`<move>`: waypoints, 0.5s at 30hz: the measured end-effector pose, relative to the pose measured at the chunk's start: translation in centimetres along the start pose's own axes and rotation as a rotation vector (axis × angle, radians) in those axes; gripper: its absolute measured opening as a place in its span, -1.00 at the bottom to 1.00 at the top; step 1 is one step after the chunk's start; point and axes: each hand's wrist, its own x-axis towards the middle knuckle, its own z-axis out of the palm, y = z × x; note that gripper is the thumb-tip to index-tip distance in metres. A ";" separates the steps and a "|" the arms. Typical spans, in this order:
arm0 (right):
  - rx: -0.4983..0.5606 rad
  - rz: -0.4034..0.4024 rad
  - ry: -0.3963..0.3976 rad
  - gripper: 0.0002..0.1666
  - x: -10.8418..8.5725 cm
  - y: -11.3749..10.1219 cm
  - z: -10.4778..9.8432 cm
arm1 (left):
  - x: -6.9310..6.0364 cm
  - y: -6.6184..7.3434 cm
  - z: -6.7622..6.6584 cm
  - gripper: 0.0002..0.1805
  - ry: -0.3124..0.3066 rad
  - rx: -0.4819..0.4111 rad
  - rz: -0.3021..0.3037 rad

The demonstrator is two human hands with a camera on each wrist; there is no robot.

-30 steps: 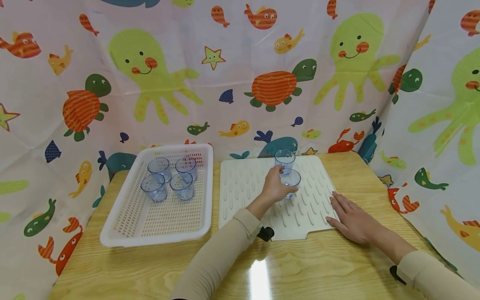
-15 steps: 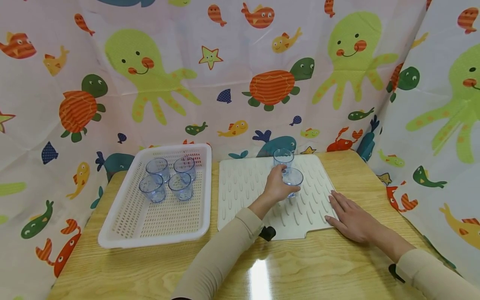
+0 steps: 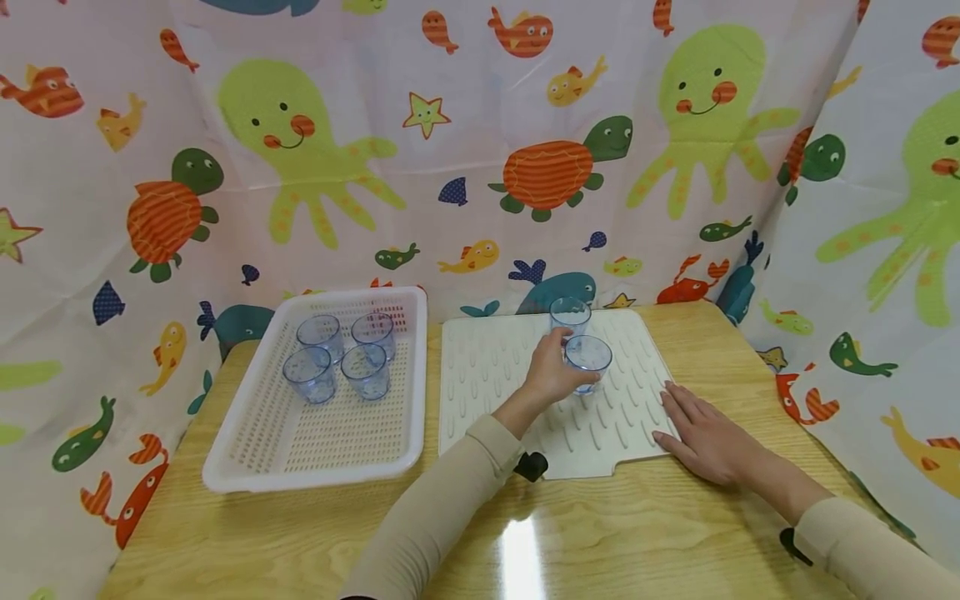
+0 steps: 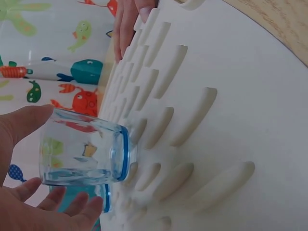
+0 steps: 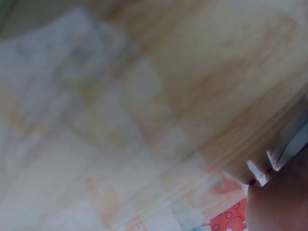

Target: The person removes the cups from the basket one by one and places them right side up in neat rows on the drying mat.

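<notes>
My left hand is around a clear blue glass, thumb at the near side and fingers at the far side. In the left wrist view the thumb of the left hand meets the glass near its rim, and its fingertips lie along the other side. That glass is upright, its base at the ridges of the white mat. Just behind it stands another glass. My right hand lies flat, fingers extended, at the mat's right edge.
Left of the mat is a white perforated basket with several blue glasses standing in its back part. A curtain printed with sea animals hangs behind and beside the wooden table.
The glass at my left hand has shifted slightly to the right, towards the fingertips, while the hand has barely moved. My right hand stays in place.
</notes>
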 end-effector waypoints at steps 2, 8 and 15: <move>0.005 0.001 -0.001 -0.04 0.0 0.0 0.0 | -0.2 0.1 -0.2 -0.11 -0.008 0.001 0.002; 0.011 0.001 -0.006 -0.03 0.0 0.1 0.2 | -1.1 0.4 -0.9 -0.05 -0.042 0.056 0.021; 0.024 -0.004 0.006 -0.04 0.0 0.3 0.3 | -2.6 1.2 -2.3 -0.03 -0.064 0.118 0.052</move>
